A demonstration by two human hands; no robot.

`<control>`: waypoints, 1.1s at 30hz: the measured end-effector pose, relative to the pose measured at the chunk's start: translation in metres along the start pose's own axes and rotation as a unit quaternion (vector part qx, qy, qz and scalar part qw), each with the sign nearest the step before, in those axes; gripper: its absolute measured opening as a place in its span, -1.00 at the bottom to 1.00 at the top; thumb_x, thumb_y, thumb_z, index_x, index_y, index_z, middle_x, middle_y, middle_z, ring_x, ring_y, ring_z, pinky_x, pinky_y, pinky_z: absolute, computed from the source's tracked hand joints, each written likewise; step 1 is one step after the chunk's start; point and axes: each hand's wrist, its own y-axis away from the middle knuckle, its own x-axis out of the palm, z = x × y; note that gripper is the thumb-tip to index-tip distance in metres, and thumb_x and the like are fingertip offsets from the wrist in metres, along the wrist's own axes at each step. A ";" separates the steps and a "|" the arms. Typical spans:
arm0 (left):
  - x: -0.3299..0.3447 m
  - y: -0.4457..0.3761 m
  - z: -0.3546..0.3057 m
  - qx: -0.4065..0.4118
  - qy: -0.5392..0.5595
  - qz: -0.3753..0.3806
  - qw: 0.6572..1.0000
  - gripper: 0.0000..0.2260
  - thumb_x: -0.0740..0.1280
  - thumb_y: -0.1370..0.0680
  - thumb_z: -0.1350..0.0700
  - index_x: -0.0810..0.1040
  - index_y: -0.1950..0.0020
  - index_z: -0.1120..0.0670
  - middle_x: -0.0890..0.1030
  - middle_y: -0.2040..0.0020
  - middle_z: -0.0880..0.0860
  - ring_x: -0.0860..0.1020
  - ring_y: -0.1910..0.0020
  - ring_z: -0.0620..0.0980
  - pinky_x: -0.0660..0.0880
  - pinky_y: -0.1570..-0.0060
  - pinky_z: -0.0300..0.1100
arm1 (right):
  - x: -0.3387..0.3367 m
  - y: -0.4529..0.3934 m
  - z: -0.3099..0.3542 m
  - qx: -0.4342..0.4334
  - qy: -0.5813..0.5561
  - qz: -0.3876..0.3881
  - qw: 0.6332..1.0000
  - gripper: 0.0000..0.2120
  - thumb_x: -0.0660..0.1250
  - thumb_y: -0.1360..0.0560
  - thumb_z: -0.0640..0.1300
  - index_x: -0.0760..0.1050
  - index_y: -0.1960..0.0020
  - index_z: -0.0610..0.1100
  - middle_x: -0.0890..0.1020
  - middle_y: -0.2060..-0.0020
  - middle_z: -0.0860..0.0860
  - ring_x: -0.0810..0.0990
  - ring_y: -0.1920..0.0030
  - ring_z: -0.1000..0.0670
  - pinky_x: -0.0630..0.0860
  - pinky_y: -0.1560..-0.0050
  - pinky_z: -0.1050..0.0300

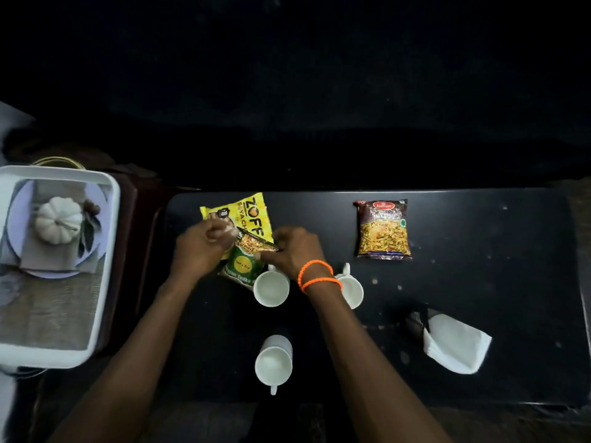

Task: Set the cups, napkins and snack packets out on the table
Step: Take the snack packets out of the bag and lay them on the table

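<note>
Both hands (204,247) (292,251) pinch overlapping snack packets (246,238) near the table (479,225) edge.

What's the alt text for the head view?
Both hands, left and right, hold overlapping snack packets on a black table. Three white cups stand near the wrists; a brown packet and white napkin lie right, and a white tray sits left.

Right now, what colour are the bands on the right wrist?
Bright orange, two wristbands, seen best in the head view.

"ZOFF" on yellow packet (252,212)
</note>
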 end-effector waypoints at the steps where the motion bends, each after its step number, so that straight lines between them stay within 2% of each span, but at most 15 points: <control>1: -0.002 0.001 0.008 -0.017 0.021 0.043 0.999 -0.65 0.49 -0.57 -0.04 0.65 -0.30 0.06 0.69 -0.19 0.06 0.65 -0.16 0.02 0.53 -0.14 -0.13 | 0.009 -0.004 0.004 0.012 -0.001 0.003 1.000 -0.48 0.59 -0.36 0.13 0.63 -0.21 -0.11 0.70 -0.15 -0.10 0.66 -0.14 -0.14 0.60 -0.17 0.02; 3: 0.003 0.004 0.015 -0.022 0.048 0.098 0.994 -0.51 0.51 -0.55 -0.04 0.57 -0.42 0.10 0.66 -0.26 0.12 0.63 -0.24 0.08 0.56 -0.17 -0.09 | 0.021 -0.010 0.005 0.038 -0.042 -0.012 0.998 -0.57 0.60 -0.36 0.05 0.66 -0.17 -0.10 0.70 -0.16 -0.11 0.67 -0.13 -0.13 0.60 -0.17 0.04; 4: 0.006 0.006 0.017 -0.013 0.038 0.103 0.994 -0.44 0.52 -0.54 -0.04 0.52 -0.48 0.13 0.64 -0.30 0.16 0.62 -0.25 0.08 0.55 -0.18 -0.08 | 0.026 -0.010 0.005 0.048 -0.069 -0.028 0.996 -0.61 0.61 -0.37 0.01 0.67 -0.13 -0.10 0.71 -0.13 -0.11 0.69 -0.10 -0.12 0.62 -0.15 0.05; 7: 0.013 0.008 0.016 0.025 0.015 0.058 0.998 -0.37 0.55 -0.51 -0.05 0.49 -0.50 0.14 0.62 -0.34 0.19 0.59 -0.19 0.03 0.52 -0.16 -0.12 | 0.035 -0.006 0.004 0.058 -0.170 -0.086 0.980 -0.69 0.62 -0.36 -0.04 0.70 -0.06 -0.11 0.75 -0.02 -0.08 0.71 0.00 -0.08 0.65 -0.11 -0.03; 9: 0.010 0.004 0.006 0.045 0.038 0.025 0.998 -0.42 0.57 -0.49 -0.06 0.54 -0.45 0.10 0.66 -0.25 0.13 0.60 -0.13 -0.01 0.52 -0.05 -0.23 | 0.032 -0.006 0.006 0.063 -0.242 -0.118 0.961 -0.71 0.62 -0.37 -0.08 0.70 -0.04 -0.13 0.75 0.03 -0.09 0.72 0.04 -0.09 0.67 -0.07 -0.08; 12: 0.008 -0.004 -0.021 0.071 0.078 -0.017 0.994 -0.48 0.59 -0.46 -0.09 0.59 -0.36 0.02 0.65 0.01 -0.11 0.65 0.02 -0.14 0.47 0.20 -0.41 | 0.014 -0.011 0.014 0.070 -0.343 -0.152 0.924 -0.74 0.59 -0.40 -0.14 0.67 -0.06 -0.16 0.73 0.12 -0.11 0.72 0.08 -0.14 0.67 -0.01 -0.21; 15: 0.019 -0.012 -0.054 0.092 0.098 -0.032 0.990 -0.44 0.57 -0.46 -0.16 0.53 -0.39 -0.01 0.59 0.06 -0.14 0.60 0.09 -0.23 0.48 0.20 -0.33 | -0.013 -0.019 0.016 0.061 -0.405 -0.192 0.892 -0.80 0.55 -0.44 -0.18 0.62 -0.03 -0.09 0.65 0.18 -0.14 0.69 0.11 -0.14 0.66 0.01 -0.31; 17: 0.033 -0.015 -0.068 0.093 0.113 -0.021 0.989 -0.40 0.55 -0.48 -0.17 0.49 -0.43 0.01 0.58 0.06 -0.10 0.61 0.06 -0.16 0.45 0.20 -0.30 | -0.028 -0.021 0.009 0.047 -0.381 -0.230 0.895 -0.78 0.54 -0.45 -0.16 0.59 -0.06 -0.06 0.64 0.15 -0.17 0.69 0.11 -0.12 0.67 0.02 -0.26; 19: 0.049 -0.015 -0.073 0.082 0.118 -0.004 0.990 -0.36 0.54 -0.50 -0.14 0.44 -0.51 0.03 0.63 -0.04 0.01 0.64 -0.05 0.01 0.47 0.13 -0.22 | -0.036 -0.018 -0.004 0.020 -0.255 -0.263 0.930 -0.64 0.53 -0.47 -0.09 0.58 -0.23 -0.09 0.65 0.04 -0.12 0.65 0.08 -0.04 0.67 -0.05 -0.07; 21: 0.064 -0.013 -0.071 0.076 0.097 0.016 0.992 -0.30 0.55 -0.50 -0.08 0.38 -0.57 0.02 0.63 -0.22 0.12 0.62 -0.19 0.11 0.50 -0.03 -0.16 | -0.037 -0.017 -0.020 -0.003 -0.133 -0.251 0.959 -0.47 0.54 -0.46 -0.07 0.52 -0.39 -0.11 0.63 -0.16 -0.16 0.61 -0.12 -0.09 0.58 -0.18 0.03; 23: 0.074 -0.012 -0.068 0.094 0.067 0.036 0.993 -0.27 0.57 -0.49 -0.01 0.36 -0.60 -0.02 0.61 -0.32 0.14 0.61 -0.24 0.14 0.53 -0.13 -0.12 | -0.036 -0.018 -0.031 -0.025 -0.080 -0.213 0.973 -0.40 0.56 -0.44 -0.13 0.48 -0.44 -0.12 0.58 -0.26 -0.20 0.58 -0.24 -0.16 0.54 -0.29 -0.01; 25: 0.079 -0.013 -0.065 0.129 0.030 0.051 0.990 -0.30 0.58 -0.49 0.06 0.41 -0.59 -0.03 0.65 -0.27 0.17 0.63 -0.20 0.15 0.55 -0.16 -0.11 | -0.034 -0.022 -0.035 -0.043 -0.034 -0.184 0.981 -0.40 0.56 -0.42 -0.19 0.49 -0.43 -0.12 0.59 -0.26 -0.22 0.60 -0.23 -0.19 0.56 -0.29 -0.07; 27: 0.084 -0.014 -0.061 0.154 0.000 0.058 0.986 -0.33 0.57 -0.49 0.11 0.44 -0.58 -0.02 0.69 -0.22 0.19 0.66 -0.17 0.20 0.59 -0.22 -0.01 | -0.031 -0.022 -0.036 -0.042 -0.017 -0.170 0.984 -0.41 0.55 -0.43 -0.23 0.51 -0.42 -0.12 0.59 -0.25 -0.22 0.61 -0.21 -0.21 0.57 -0.28 -0.08; 33: 0.090 -0.011 -0.055 0.161 -0.007 0.074 0.984 -0.33 0.57 -0.49 0.17 0.45 -0.57 0.01 0.68 -0.27 0.19 0.66 -0.19 0.20 0.59 -0.25 0.08 | -0.020 -0.014 -0.040 -0.018 0.004 -0.180 0.983 -0.45 0.53 -0.45 -0.23 0.52 -0.42 -0.11 0.62 -0.20 -0.22 0.61 -0.18 -0.19 0.57 -0.23 -0.02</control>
